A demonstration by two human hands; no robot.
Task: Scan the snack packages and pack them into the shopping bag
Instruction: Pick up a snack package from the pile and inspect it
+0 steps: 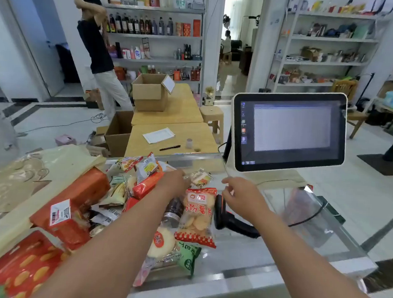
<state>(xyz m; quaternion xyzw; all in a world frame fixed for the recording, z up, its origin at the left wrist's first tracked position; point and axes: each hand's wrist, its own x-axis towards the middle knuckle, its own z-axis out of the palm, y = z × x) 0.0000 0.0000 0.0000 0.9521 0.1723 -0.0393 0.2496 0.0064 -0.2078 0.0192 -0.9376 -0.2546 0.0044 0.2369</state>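
Note:
A heap of snack packages covers the glass counter. My left hand reaches over the heap, its fingertips at a small white-and-orange packet; the back of the hand hides whether they grip it. My right hand hovers above the black handheld scanner with fingers loosely curled, holding nothing. A red-and-white chips bag lies between my forearms, with a round rice-cracker pack and a green packet nearer me. A beige printed shopping bag lies flat at the left.
The touchscreen till stands at the counter's far right, with the scanner's cable running right. Orange boxes and a red pack crowd the left. Wooden tables with cardboard boxes stand behind, and a person stands by the shelves.

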